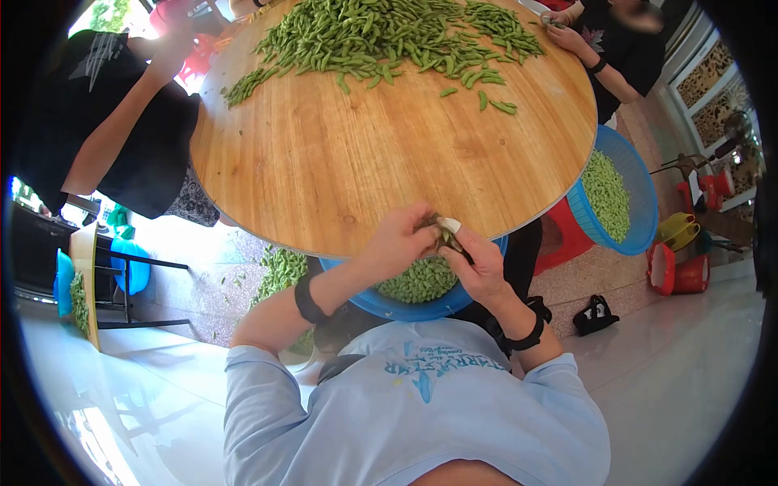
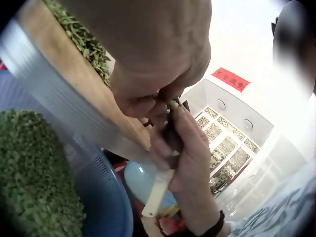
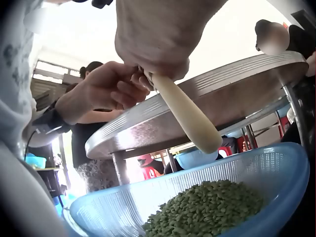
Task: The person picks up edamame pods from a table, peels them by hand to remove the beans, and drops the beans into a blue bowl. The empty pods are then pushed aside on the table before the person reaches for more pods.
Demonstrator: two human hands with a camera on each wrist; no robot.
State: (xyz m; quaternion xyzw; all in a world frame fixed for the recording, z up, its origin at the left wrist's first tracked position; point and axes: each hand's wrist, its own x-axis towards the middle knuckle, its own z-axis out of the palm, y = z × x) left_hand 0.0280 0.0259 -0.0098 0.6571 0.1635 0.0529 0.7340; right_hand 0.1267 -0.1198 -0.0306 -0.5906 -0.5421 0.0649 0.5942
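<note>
My left hand (image 1: 405, 239) and right hand (image 1: 478, 263) meet just off the near table edge. The left fingertips pinch a green pod (image 2: 173, 103), mostly hidden between the fingers. In my right hand is a tool with a smooth cream handle (image 3: 190, 116), which slants down from the fist; its working end is hidden. Below both hands stands a blue plastic basket (image 3: 291, 173) heaped with shelled green beans (image 3: 205, 210). The round wooden table (image 1: 348, 162) bears a large pile of green pods (image 1: 373, 40) on its far side.
A second blue basket (image 1: 644, 206) of shelled beans stands to the right on a red stool (image 1: 563, 239). Pods (image 1: 279, 271) lie at the lower left. Other people sit around the table, one at left (image 1: 113, 130), one whose hands (image 1: 567, 36) work at the far right.
</note>
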